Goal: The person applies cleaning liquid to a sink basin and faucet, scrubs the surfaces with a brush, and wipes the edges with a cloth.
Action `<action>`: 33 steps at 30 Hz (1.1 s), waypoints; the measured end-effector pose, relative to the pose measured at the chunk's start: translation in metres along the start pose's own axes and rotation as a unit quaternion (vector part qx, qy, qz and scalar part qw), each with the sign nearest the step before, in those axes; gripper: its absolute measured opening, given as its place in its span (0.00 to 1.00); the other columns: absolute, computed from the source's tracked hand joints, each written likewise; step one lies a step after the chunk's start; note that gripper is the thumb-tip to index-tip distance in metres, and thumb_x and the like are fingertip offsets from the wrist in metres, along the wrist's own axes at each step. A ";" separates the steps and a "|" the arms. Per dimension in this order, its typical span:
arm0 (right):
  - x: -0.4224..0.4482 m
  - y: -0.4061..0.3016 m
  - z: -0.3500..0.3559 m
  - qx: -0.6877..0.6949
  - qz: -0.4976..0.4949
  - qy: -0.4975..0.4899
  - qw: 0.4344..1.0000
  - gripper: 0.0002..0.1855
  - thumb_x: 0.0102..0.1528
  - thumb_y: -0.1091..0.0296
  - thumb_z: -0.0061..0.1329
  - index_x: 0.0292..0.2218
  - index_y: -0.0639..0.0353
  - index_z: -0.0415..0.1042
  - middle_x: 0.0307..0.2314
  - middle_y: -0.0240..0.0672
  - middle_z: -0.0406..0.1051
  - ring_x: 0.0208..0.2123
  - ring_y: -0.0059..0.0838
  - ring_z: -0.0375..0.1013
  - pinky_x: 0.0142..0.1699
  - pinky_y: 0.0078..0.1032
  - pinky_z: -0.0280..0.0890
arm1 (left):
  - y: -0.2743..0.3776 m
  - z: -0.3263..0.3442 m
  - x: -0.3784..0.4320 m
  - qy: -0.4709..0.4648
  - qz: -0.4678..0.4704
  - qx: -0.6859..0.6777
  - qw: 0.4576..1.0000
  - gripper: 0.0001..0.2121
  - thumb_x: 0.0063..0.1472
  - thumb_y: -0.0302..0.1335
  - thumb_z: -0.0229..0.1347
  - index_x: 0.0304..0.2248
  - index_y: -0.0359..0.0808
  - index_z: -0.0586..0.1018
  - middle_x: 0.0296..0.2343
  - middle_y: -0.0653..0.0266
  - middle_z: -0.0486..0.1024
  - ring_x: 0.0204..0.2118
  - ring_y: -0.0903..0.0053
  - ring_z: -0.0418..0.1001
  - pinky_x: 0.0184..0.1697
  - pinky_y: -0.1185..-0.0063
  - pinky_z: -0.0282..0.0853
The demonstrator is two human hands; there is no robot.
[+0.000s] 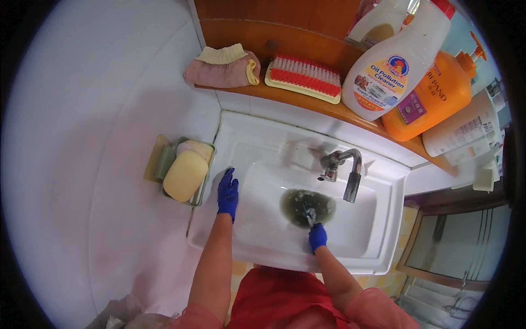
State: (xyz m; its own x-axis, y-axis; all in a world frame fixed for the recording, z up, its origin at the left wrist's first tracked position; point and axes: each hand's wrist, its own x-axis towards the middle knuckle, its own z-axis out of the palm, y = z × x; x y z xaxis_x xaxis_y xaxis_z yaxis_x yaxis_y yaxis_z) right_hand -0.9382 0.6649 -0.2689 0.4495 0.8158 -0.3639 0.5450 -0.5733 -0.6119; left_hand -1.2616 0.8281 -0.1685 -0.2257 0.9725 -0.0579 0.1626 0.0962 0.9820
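Observation:
My left hand, in a blue glove, rests on the left rim of the white washbasin, fingers extended and holding nothing. My right hand, gloved alike, closes on a small brush or scrubbing tool whose far end dips into murky dark water at the bottom of the basin. Foam bits float on this water, and the tool's submerged part is hard to make out. Above and to the right of the pool hangs the chrome faucet.
Left of the basin, a green soap dish holds a yellow soap bar. Along the wooden shelf stand a folded pink cloth, a red-and-white bristle brush, a white cleaner bottle and an orange pump bottle.

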 end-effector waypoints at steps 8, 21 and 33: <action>-0.018 -0.219 -0.042 0.213 -0.168 0.023 0.962 0.18 0.52 0.76 0.40 0.46 0.60 0.63 0.23 0.40 0.67 0.24 0.34 0.66 0.32 0.28 0.62 | -0.006 -0.017 -0.008 -0.063 0.070 0.222 0.971 0.28 0.50 0.20 0.50 0.53 0.33 0.60 0.53 0.55 0.56 0.58 0.68 0.51 0.59 0.76 0.47; 0.065 -0.256 0.005 0.331 -0.125 0.141 0.925 0.27 0.49 0.84 0.33 0.51 0.57 0.62 0.41 0.40 0.68 0.30 0.24 0.67 0.38 0.23 0.63 | 0.010 -0.012 -0.004 -0.199 0.063 0.434 0.877 0.30 0.52 0.28 0.50 0.54 0.33 0.56 0.56 0.54 0.49 0.59 0.67 0.46 0.61 0.76 0.41; 0.043 -0.242 0.015 0.132 -0.198 0.071 0.969 0.24 0.51 0.76 0.37 0.49 0.44 0.65 0.30 0.49 0.68 0.31 0.45 0.68 0.36 0.36 0.62 | 0.023 -0.001 0.007 -0.230 0.033 0.483 0.844 0.30 0.53 0.31 0.49 0.54 0.31 0.56 0.56 0.52 0.49 0.59 0.66 0.48 0.60 0.74 0.43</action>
State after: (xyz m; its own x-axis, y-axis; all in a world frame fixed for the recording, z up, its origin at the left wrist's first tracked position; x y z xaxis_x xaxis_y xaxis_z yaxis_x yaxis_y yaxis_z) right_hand -1.0608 0.8400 -0.1472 0.3454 0.9381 0.0260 0.5027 -0.1616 -0.8492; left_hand -1.2605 0.8370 -0.1462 0.1758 0.9407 -0.2902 0.9175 -0.0497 0.3946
